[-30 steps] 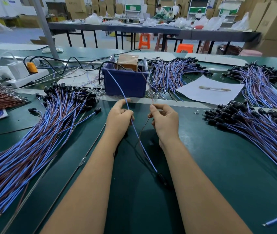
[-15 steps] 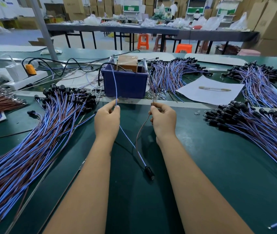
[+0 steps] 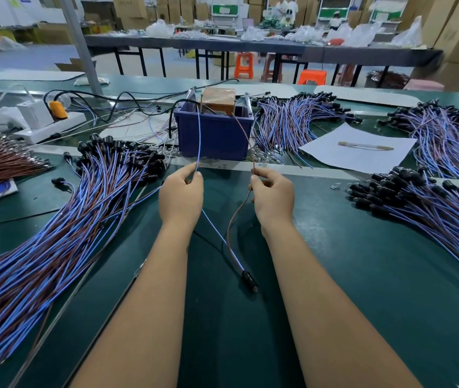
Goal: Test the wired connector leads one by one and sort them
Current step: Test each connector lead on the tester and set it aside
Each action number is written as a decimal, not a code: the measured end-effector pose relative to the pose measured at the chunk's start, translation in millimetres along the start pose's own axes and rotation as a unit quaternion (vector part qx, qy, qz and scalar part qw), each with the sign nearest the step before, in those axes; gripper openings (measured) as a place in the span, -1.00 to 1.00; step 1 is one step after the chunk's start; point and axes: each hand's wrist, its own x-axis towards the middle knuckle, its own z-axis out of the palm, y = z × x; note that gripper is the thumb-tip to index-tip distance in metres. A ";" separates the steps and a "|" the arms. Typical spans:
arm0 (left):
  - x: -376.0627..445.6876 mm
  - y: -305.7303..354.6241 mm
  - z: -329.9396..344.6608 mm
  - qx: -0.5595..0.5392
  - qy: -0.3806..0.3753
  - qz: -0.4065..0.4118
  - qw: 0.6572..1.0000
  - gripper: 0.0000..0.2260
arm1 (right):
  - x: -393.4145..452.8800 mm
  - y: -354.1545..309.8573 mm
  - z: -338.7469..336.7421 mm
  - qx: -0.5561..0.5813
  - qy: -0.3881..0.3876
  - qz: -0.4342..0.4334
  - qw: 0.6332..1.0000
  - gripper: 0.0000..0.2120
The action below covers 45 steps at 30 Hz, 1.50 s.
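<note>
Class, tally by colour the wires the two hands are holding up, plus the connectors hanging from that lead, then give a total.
Blue wires, pinched by the left hand: 1
Brown wires, pinched by the right hand: 1
Black plastic connectors on the green mat: 1
Total: 3

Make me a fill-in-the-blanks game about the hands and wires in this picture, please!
1. The left hand pinches the ____ wire.
2. The right hand pinches the ____ wire.
3. Both wires run up to the blue ____ on the table.
4. The two wires join at a black ____ lying between the forearms.

Missing words: blue; brown; bin; connector
</note>
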 end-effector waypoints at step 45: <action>12.2 -3.8 0.5 -0.002 0.009 -0.041 0.999 -0.71 | 1.8 -0.3 1.7 -0.019 0.006 0.011 1.000 -0.82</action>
